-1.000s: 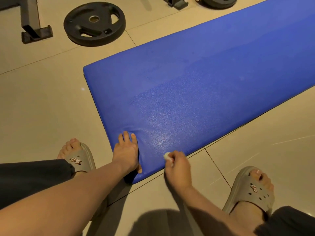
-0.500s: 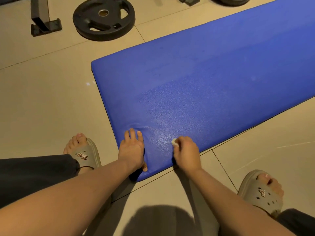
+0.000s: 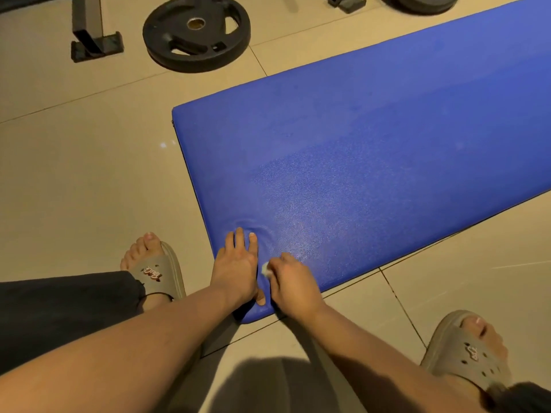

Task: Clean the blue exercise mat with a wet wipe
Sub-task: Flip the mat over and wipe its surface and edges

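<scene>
At lower centre, left hand (image 3: 235,271) presses flat on blue exercise mat (image 3: 372,162); beside it, right hand (image 3: 293,283) pinches wet wipe (image 3: 266,269) against the mat.

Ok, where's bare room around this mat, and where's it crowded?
The blue exercise mat is bare past its near corner. Floor is bare between its short edge, the weight plate and the left slipper. Crowded: that corner, left hand pressing beside right hand pinching the wet wipe.
</scene>
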`<state>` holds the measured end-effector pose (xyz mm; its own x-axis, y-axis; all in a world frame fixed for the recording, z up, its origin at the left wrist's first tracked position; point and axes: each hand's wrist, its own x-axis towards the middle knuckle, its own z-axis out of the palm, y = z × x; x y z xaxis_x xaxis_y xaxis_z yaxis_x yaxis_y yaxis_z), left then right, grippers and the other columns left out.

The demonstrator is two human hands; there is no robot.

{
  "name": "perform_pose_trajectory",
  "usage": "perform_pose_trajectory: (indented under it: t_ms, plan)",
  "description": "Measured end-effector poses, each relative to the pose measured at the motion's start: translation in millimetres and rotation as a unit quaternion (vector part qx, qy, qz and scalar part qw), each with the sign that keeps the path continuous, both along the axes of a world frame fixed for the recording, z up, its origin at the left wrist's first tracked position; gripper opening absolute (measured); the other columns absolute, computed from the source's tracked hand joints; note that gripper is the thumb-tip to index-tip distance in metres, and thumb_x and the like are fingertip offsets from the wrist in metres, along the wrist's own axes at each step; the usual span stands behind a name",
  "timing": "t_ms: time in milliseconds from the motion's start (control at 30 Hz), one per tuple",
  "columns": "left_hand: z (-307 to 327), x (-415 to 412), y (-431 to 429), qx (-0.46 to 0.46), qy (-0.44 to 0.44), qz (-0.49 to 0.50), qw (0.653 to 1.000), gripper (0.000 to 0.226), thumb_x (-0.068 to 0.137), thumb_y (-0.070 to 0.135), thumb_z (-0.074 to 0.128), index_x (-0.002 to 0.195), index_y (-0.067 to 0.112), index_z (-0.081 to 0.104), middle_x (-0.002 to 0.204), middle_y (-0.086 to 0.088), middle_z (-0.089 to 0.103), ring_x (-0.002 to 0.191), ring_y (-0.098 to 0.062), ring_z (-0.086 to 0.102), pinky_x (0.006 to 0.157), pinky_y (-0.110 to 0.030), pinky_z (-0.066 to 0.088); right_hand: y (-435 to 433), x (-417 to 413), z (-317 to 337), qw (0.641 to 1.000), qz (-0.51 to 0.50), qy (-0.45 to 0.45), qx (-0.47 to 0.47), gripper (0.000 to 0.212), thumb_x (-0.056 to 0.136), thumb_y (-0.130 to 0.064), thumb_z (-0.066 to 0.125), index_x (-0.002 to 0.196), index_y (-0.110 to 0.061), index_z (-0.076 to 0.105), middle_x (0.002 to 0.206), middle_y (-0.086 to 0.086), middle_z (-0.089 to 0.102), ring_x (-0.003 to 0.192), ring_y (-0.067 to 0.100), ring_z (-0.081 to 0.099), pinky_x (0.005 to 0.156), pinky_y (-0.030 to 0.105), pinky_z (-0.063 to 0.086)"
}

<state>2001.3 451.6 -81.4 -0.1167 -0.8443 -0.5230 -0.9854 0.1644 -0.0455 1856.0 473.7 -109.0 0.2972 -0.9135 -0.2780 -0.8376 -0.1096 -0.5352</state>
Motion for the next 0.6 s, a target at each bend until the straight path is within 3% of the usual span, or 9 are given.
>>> perform_pose_trajectory:
  t_ms: [100,267,433,500,600]
  plan:
    - [0.5,2.7,0.7,-0.003,0.012,0.002,1.0,0.151,0.053,0.076,0.084,0.161,0.007,0.004,0.165,-0.022,0.006,0.152,-0.041,0.012,0.118,-0.044,0.033,6.0,-34.1,-2.6,0.999,0.002,0.02,-0.033,0.01,0.098,-0.019,0.052,0.103,-0.015,0.06,0.104,0.01,0.056,0.087,0.038,0.061,0.07,0.042,0.043]
    - [1.0,1.8,2.5,-0.008,0.017,0.009,1.0,0.151,0.053,0.076,0.085,0.161,0.009,0.004,0.165,-0.019,0.007,0.151,-0.039,0.014,0.117,-0.044,0.033,-10.5,-104.3,-6.7,0.968,-0.239,0.029,-0.07,0.007,0.1,-0.018,0.058,0.097,-0.011,0.057,0.1,0.01,0.06,0.08,0.029,0.06,0.065,0.036,0.044]
    - [-2.6,6.1,2.5,-0.007,0.033,0.014,0.999,0.151,0.051,0.077,0.085,0.162,0.012,0.003,0.165,-0.018,0.005,0.152,-0.038,0.011,0.119,-0.043,0.031,30.6,-47.4,-5.8,0.932,-0.358,-0.02,-0.053,0.006,0.096,-0.013,0.057,0.1,-0.008,0.059,0.102,0.012,0.059,0.085,0.035,0.061,0.069,0.034,0.04]
    - [-2.6,13.6,2.4,-0.008,0.04,0.003,0.999,0.149,0.053,0.08,0.081,0.162,0.013,0.004,0.166,-0.017,0.006,0.151,-0.037,0.011,0.119,-0.043,0.029,59.9,-10.8,-3.5,0.936,-0.344,-0.072,-0.024,0.007,0.094,-0.012,0.058,0.1,-0.013,0.058,0.103,0.009,0.062,0.09,0.035,0.062,0.075,0.036,0.043]
    - [-2.4,29.6,-0.1,-0.012,0.084,0.002,0.996,0.128,0.067,0.081,0.072,0.163,0.018,0.015,0.167,-0.013,0.011,0.151,-0.034,0.014,0.12,-0.044,0.028,94.6,24.4,-1.2,0.977,-0.188,-0.097,-0.007,0.008,0.096,-0.014,0.056,0.102,-0.017,0.06,0.104,0.004,0.06,0.092,0.028,0.063,0.08,0.035,0.045]
